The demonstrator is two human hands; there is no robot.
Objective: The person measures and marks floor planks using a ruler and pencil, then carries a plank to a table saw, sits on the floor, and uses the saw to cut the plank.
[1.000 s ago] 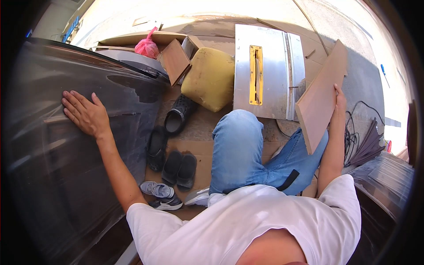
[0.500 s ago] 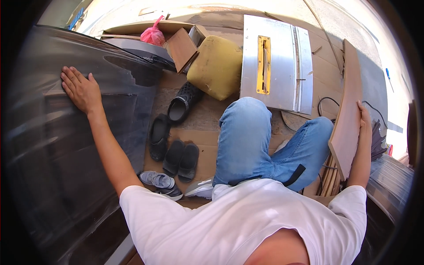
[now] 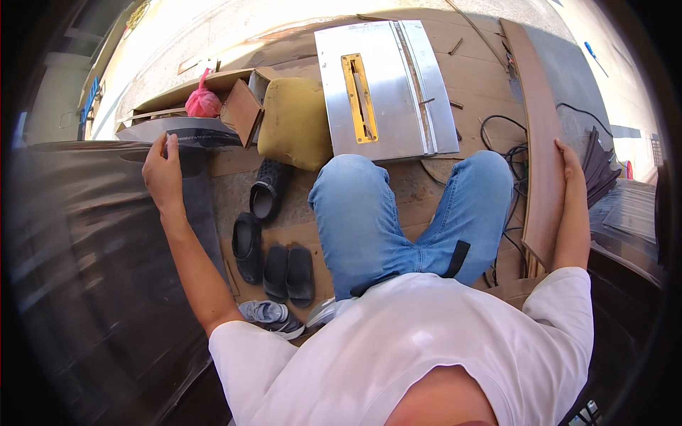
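Note:
My left hand [image 3: 163, 177] is raised at the far edge of a dark, glossy panel covered in plastic film [image 3: 106, 241]. Its thumb and fingertips are drawn together; whatever is between them is too small to make out. On the right, my right hand [image 3: 570, 170] grips the outer edge of a long, thin wooden board [image 3: 536, 128], with the fingertips curled over its face. The board stands on edge beside my right knee, running away from me. Between my arms are my bent knees in blue jeans [image 3: 362, 213].
A metal saw table [image 3: 391, 92] with a yellow slotted insert stands ahead. Left of it are a yellow block [image 3: 295, 124], a pink bag [image 3: 204, 101] and a box of offcuts [image 3: 241, 113]. Black clogs [image 3: 247, 241], slides [image 3: 300, 273] and sneakers [image 3: 266, 312] lie on cardboard. A black cable [image 3: 497, 121] coils near the board.
My left hand has lifted from lying flat on the dark panel and closed at its far edge. The right hand keeps its hold on the board. My right knee and the view have shifted.

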